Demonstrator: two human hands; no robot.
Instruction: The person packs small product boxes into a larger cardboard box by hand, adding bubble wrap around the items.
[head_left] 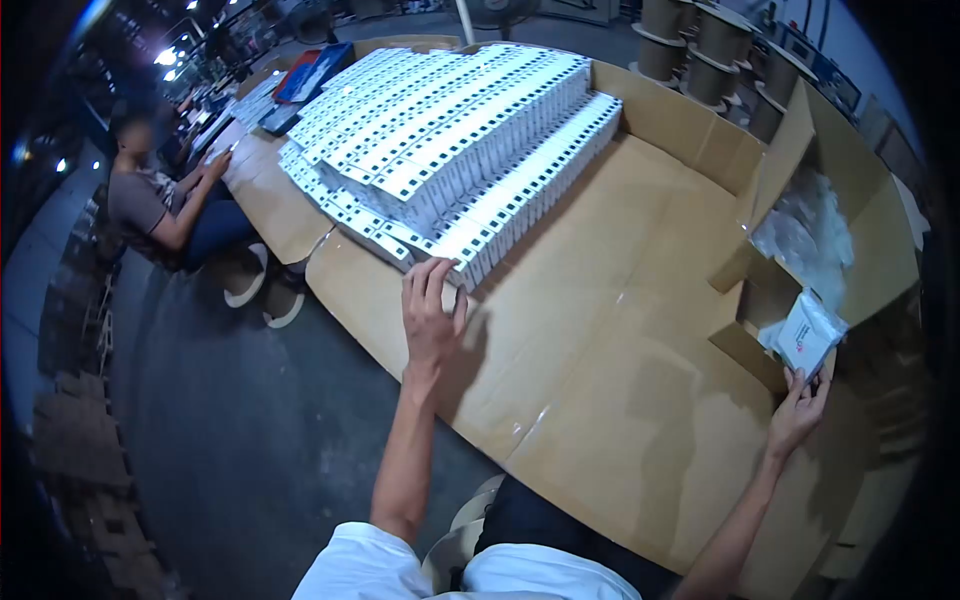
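My left hand (432,318) reaches forward with fingers spread, touching the near end of a large stack of small white boxes (450,140) with dark label marks. The stack lies on flattened brown cardboard (600,340) covering a table. My right hand (798,408) holds a clear plastic packet (806,333) with something white and a red mark inside, beside an open cardboard carton (850,200) at the right. More clear plastic packets (805,235) fill that carton.
Another person sits at the far left by a second table, a hand on it (212,165). Cardboard spools (700,50) stand at the back right. A blue and red tray (310,70) lies behind the stack. Dark floor stretches to the left.
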